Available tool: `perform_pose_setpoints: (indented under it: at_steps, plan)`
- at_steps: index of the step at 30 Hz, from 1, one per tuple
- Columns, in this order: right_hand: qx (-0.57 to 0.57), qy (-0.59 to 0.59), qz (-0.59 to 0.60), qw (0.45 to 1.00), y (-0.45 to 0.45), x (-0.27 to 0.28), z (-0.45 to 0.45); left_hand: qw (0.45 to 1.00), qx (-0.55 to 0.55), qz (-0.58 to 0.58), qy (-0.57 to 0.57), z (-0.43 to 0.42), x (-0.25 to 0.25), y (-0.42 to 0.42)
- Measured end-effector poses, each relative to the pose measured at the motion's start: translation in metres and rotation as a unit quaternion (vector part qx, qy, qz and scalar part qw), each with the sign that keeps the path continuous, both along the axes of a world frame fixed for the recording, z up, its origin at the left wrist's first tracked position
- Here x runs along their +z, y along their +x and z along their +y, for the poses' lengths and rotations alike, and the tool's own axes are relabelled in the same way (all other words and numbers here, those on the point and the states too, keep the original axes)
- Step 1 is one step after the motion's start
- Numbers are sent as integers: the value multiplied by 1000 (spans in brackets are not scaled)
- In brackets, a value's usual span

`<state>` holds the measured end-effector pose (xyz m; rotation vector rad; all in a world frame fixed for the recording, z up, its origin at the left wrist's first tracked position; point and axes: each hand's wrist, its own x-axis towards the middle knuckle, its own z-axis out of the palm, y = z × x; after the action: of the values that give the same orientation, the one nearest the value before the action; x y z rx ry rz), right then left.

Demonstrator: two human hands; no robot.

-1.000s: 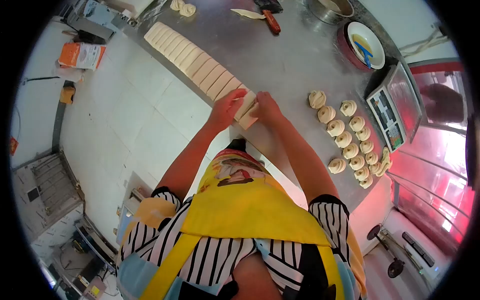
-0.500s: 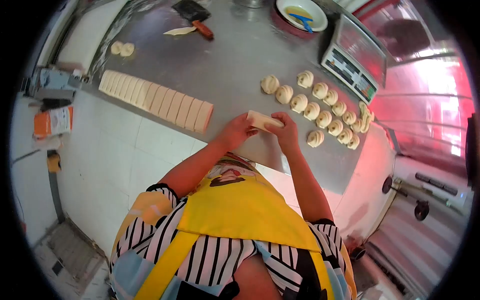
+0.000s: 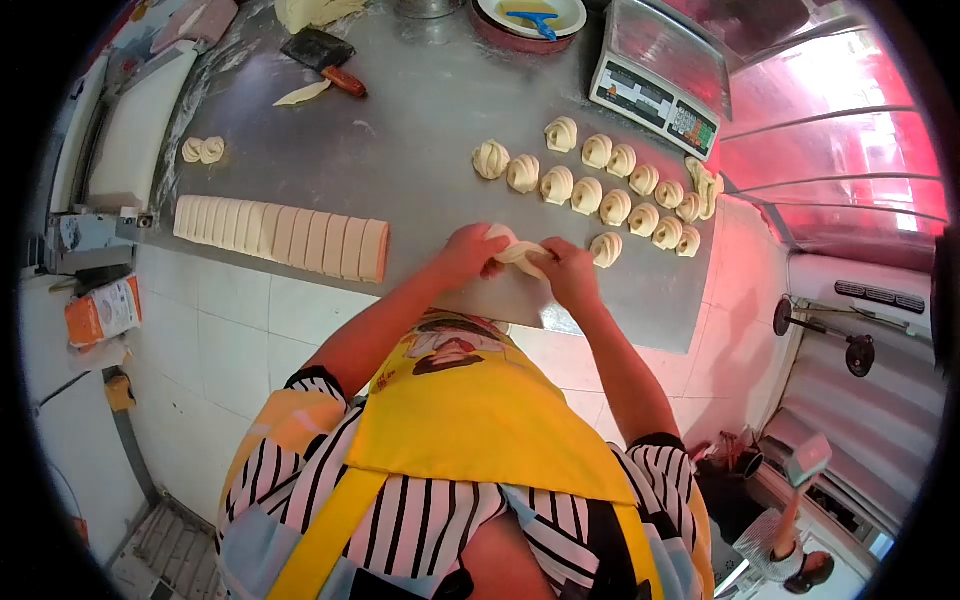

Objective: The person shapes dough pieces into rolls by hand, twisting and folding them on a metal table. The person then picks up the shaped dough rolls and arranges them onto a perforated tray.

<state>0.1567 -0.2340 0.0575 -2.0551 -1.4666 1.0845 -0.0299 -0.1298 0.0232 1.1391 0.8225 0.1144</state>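
A twisted strip of dough (image 3: pixel 516 252) is stretched between my two hands above the table's front edge. My left hand (image 3: pixel 468 252) is closed on its left end, and my right hand (image 3: pixel 568 270) pinches its right end. To the left lies a long row of sliced dough (image 3: pixel 280 238), cut side by side. Several coiled dough pieces (image 3: pixel 586 196) sit in rows to the right, the closest one (image 3: pixel 606 249) just beside my right hand. Two small coils (image 3: pixel 203 150) rest at the far left.
On the metal table (image 3: pixel 410 130) are a dark scraper with a red handle (image 3: pixel 345 81), a scale (image 3: pixel 655 100), a bowl with a blue tool (image 3: pixel 532 14) and a larger dough lump (image 3: pixel 315 10). Another person (image 3: pixel 775 545) is at the lower right.
A slice has been taken from the right end of the row. It went from flat to twisted between my hands. The view has swung to the right, with another person now visible.
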Motion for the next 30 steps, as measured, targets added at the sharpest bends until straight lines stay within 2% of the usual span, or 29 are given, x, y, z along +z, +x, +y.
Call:
perform_pose_setpoints:
  at_steps: [1, 2, 3, 4, 6, 8, 10, 11, 13, 14, 16, 19, 20, 23, 26, 30]
  plan:
    - [-112, -51, 185, 975, -1, -8, -3, 965, -21, 46, 259, -7, 1, 5]
    - [-216, -98, 361, 902, -3, -16, -5, 860, -39, 90, 500, -10, 1, 8]
    - [-310, -143, 519, 783, -7, -20, -8, 892, -14, 65, 448, -9, 5, 9]
    - [-277, -110, 600, 743, -13, 1, -10, 919, 9, 40, 392, -9, 13, 8]
    - [-115, 8, 473, 874, -20, 15, -12, 969, 40, 6, 242, -7, 15, 4]
    - [-1, 81, 318, 945, -19, 16, -12, 997, 58, -14, 58, 8, 5, 2]
    - [50, 103, 158, 981, -16, 19, -11, 998, 47, 17, 28, 7, -9, 3]
    - [30, 67, 142, 987, -15, 22, -9, 999, 42, 33, 14, 6, -17, 4]
    - [-10, -7, 112, 994, -20, 44, -1, 986, -30, 64, 149, 1, -7, 9]
    - [-47, -1, 161, 986, -15, 41, 4, 972, -69, 81, 210, -9, -2, 10]
    - [-123, 15, 250, 960, 4, 30, 21, 948, -97, 37, 302, -33, -1, 15]
    - [-267, -134, 447, 843, 3, 3, 16, 916, -69, -49, 393, -45, 6, 12]
    - [-242, -171, 509, 808, 6, -12, 9, 907, -52, -78, 410, -46, 8, 9]
    - [-264, -187, 592, 738, -4, -22, 7, 930, 63, -62, 356, -48, 10, 10]
    - [-316, -196, 578, 726, -11, 0, 12, 919, 107, -117, 361, -40, 4, 14]
    - [-282, -223, 538, 762, -9, -1, 10, 963, 93, -101, 233, -36, -11, 15]
